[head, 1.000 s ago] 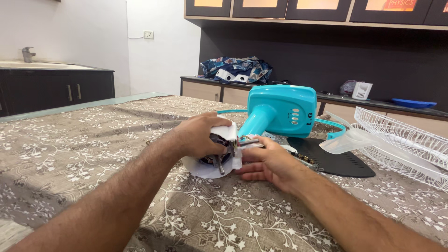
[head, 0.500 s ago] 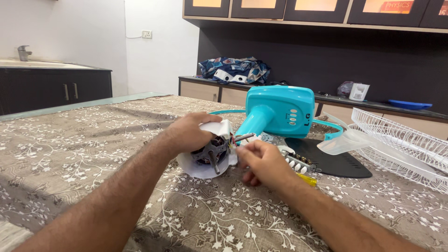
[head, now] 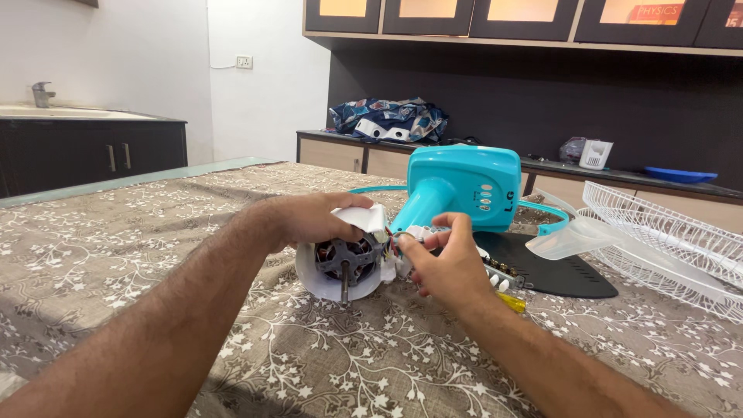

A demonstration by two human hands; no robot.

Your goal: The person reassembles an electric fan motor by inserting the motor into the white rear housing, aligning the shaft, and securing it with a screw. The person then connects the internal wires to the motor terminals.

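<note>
My left hand (head: 309, 220) has its grip clamped on the white motor housing (head: 340, 263); my right hand (head: 445, 263) pinches the wires (head: 392, 246). I should hold the housing steady and pull gently.

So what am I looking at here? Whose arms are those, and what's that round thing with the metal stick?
Those are a person's own two arms. The camera sits on their head and looks down, so you see what they see.

The left hand holds a fan motor, the part that spins the blades. It sits in a white plastic shell, and the metal stick is its shaft, poking toward us. The right hand pinches small wires and bits at the motor's side; exactly what the fingers grip is too small to tell.

Everything rests on a table with a brown flowered cloth. Behind the hands stands the blue fan body. To the right lie a black cover, a clear fan blade, a white wire guard, and a yellow screwdriver handle.
</note>
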